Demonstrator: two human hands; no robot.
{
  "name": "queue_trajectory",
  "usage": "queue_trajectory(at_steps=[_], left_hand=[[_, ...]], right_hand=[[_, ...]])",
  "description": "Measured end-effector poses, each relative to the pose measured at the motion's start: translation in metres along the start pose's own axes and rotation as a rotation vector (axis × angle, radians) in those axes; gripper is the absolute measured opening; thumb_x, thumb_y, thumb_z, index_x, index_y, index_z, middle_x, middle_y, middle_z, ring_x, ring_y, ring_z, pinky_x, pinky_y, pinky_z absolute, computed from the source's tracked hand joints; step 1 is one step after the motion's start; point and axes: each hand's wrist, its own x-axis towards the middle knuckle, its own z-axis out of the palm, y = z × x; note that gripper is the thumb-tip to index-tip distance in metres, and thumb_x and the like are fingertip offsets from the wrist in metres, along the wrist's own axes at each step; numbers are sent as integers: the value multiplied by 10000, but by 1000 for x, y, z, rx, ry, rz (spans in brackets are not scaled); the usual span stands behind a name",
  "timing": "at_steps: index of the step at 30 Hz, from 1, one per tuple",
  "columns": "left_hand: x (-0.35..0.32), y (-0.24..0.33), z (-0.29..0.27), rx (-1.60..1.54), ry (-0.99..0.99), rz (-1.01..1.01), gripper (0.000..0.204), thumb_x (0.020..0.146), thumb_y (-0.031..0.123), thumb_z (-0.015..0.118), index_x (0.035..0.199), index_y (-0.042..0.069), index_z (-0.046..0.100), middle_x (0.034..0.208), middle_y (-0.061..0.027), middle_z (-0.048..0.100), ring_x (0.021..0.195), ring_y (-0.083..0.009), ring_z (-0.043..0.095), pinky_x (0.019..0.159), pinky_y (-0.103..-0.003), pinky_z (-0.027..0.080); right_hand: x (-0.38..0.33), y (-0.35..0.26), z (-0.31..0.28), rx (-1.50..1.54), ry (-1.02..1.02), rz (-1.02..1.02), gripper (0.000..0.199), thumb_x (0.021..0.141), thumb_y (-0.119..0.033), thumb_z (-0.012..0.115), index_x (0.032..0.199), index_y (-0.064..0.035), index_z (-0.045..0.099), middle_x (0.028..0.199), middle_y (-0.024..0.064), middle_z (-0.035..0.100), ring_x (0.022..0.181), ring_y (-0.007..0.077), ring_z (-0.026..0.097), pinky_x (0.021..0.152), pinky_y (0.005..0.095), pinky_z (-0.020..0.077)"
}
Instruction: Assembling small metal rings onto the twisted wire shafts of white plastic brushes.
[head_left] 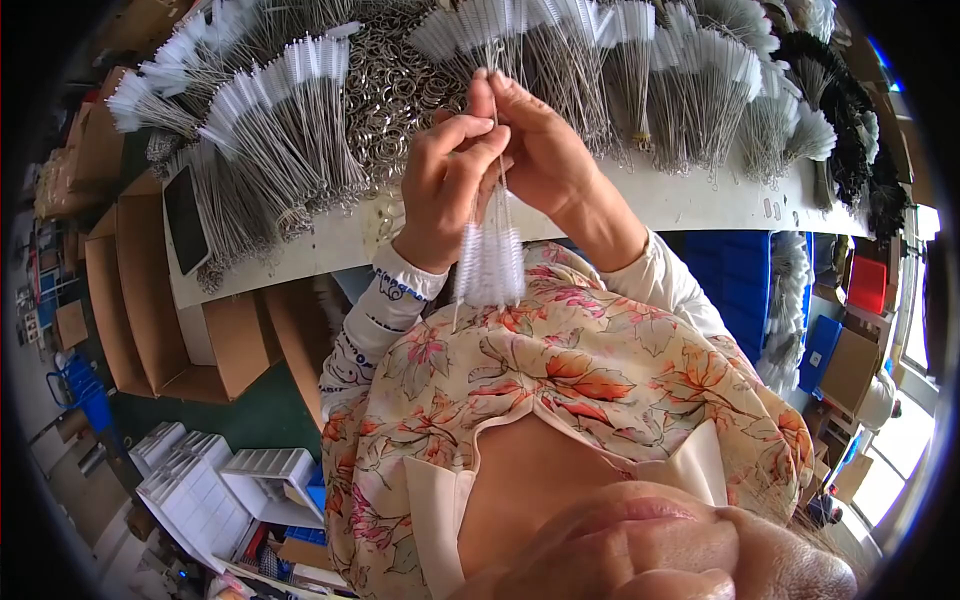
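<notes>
Over near edge of white table (690,205), left hand (445,170) is pinching stems of white-bristled wire brushes (490,270), bristles hanging downward; right hand (550,140) is pinching upper stem end at fingertips. Metal rings (385,110) are lying heaped beyond left hand; bundled brushes (285,130) are covering surface to both sides. Dark smartphone (186,220) is resting at near left corner; black-bristled brushes (850,150) are lying toward right edge.

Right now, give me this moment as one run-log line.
Left hand: holding white-bristled brushes | right hand: pinching the same brushes | table: brush bundles, metal rings, dark phone
</notes>
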Motion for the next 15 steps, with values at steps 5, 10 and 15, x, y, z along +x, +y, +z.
queue_trajectory(at_steps=[5, 10, 15], left_hand=[[14, -1, -44, 149, -44, 172, 623, 677, 160, 772, 1226, 38, 504, 1217, -133, 419, 1073, -277, 469, 898, -361, 410], [35, 13, -53, -387, -280, -153, 1027, 709, 361, 749, 1411, 23, 80, 1420, -171, 209, 1217, -315, 404, 988, -436, 350], [17, 2, -71, -372, -338, -215, 630, 689, 267, 766, 1211, 39, 497, 1170, -114, 523, 1010, -217, 564, 791, -314, 481]], right_hand=[[-13, -33, 9, -407, -183, 69, 194, 921, -177, 521, 972, -3, 589, 758, -14, 574, 606, 66, 454, 576, 196, 405], [-28, -10, 45, -1165, -276, 3, 186, 882, -138, 565, 976, 6, 635, 715, 54, 620, 685, 82, 581, 617, 238, 467], [-33, -20, 38, -1055, -303, 31, 189, 887, -164, 573, 954, 2, 630, 718, 18, 617, 642, 63, 547, 581, 218, 450]])
